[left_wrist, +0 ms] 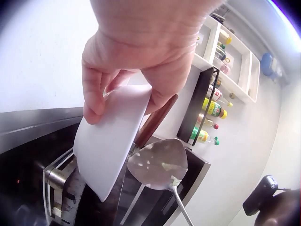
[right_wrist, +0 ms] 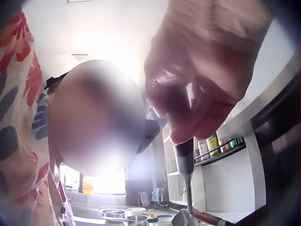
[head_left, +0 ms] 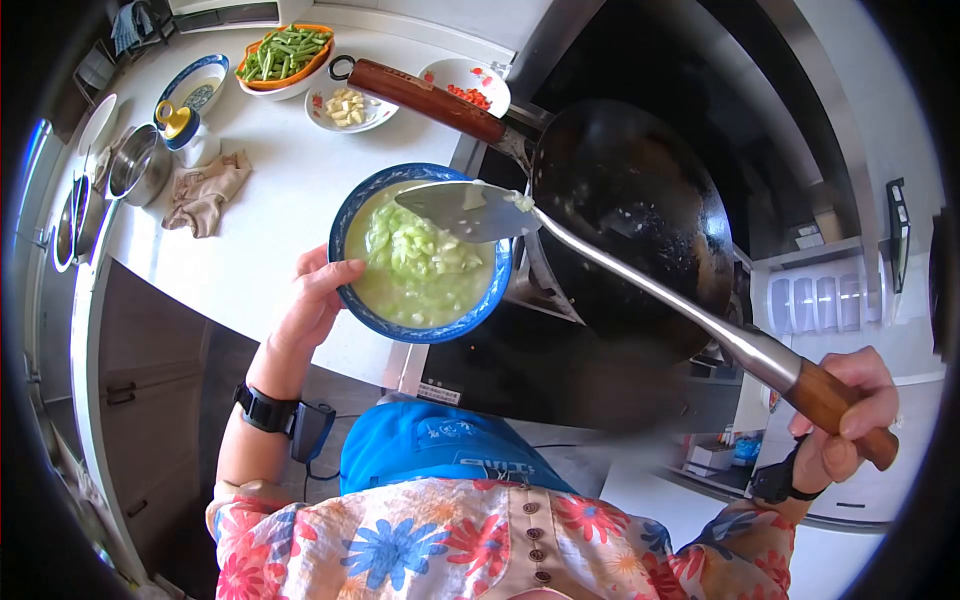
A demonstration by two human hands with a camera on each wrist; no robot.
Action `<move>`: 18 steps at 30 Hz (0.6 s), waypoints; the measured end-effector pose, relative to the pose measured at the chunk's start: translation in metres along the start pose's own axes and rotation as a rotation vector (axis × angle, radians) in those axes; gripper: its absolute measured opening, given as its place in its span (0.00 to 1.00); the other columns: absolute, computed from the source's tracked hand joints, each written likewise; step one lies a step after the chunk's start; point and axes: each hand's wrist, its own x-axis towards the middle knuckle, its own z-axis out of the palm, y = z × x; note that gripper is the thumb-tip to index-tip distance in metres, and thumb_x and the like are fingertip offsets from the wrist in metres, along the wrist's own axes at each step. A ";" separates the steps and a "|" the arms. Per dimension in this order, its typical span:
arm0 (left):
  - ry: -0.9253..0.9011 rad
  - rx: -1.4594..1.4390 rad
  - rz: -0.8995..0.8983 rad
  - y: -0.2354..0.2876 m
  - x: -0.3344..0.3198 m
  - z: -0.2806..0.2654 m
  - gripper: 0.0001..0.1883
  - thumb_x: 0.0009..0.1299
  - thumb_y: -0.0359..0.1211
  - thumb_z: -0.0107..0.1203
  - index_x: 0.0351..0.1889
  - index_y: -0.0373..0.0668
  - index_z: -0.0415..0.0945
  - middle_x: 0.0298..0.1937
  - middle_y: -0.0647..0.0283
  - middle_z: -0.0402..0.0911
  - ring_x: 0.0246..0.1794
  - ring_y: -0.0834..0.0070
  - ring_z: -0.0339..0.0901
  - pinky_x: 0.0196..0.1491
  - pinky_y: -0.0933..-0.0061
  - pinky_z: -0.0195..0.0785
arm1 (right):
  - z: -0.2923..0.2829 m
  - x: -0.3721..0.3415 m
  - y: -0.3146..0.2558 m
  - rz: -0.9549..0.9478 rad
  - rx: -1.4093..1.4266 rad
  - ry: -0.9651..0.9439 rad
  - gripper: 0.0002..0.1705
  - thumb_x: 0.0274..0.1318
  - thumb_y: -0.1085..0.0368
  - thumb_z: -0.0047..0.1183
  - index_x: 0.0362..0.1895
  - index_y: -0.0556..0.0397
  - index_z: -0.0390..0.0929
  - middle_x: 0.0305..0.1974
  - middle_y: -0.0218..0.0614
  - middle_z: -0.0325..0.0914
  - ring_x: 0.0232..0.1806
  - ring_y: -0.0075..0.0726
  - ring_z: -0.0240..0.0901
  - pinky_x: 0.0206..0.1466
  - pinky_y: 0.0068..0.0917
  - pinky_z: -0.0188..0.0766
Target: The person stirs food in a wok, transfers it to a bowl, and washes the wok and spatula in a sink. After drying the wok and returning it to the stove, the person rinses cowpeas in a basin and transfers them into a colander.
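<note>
My left hand [head_left: 318,292] grips the left rim of a blue-edged bowl [head_left: 352,308] holding pale green chopped pieces in liquid. In the left wrist view the white underside of the bowl [left_wrist: 106,136] shows, with my left hand [left_wrist: 141,61] on its rim. My right hand [head_left: 855,410] holds the wooden handle of a metal spatula [head_left: 620,268], whose blade lies over the upper part of the bowl with bits stuck on it. The right wrist view shows my right hand [right_wrist: 197,89] round the handle.
A dark wok [head_left: 630,200] with a wooden handle [head_left: 425,98] sits on the stove, right of the bowl. Behind stand a basket of green beans [head_left: 285,53], a dish of garlic [head_left: 345,108] and a bowl with red pieces [head_left: 468,95]. A cloth [head_left: 207,190] lies at left.
</note>
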 end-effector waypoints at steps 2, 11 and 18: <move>0.001 0.001 0.000 -0.002 0.001 -0.002 0.18 0.59 0.30 0.53 0.45 0.29 0.69 0.37 0.57 0.78 0.34 0.75 0.77 0.39 0.79 0.71 | 0.011 -0.007 0.003 0.092 0.050 0.220 0.12 0.52 0.62 0.51 0.39 0.47 0.65 0.36 0.46 0.66 0.20 0.29 0.72 0.18 0.16 0.69; -0.021 -0.017 -0.017 -0.005 0.003 0.001 0.18 0.60 0.30 0.52 0.46 0.29 0.69 0.40 0.57 0.77 0.37 0.74 0.76 0.43 0.76 0.69 | -0.026 -0.064 0.084 0.604 0.749 0.816 0.13 0.56 0.59 0.42 0.42 0.52 0.65 0.31 0.45 0.75 0.19 0.29 0.67 0.21 0.22 0.64; 0.053 -0.057 0.007 -0.016 0.002 0.000 0.15 0.60 0.29 0.51 0.44 0.30 0.70 0.39 0.58 0.78 0.37 0.75 0.75 0.44 0.76 0.67 | -0.114 -0.123 0.129 0.805 0.436 0.906 0.13 0.55 0.62 0.42 0.42 0.55 0.68 0.29 0.41 0.76 0.23 0.30 0.74 0.22 0.21 0.70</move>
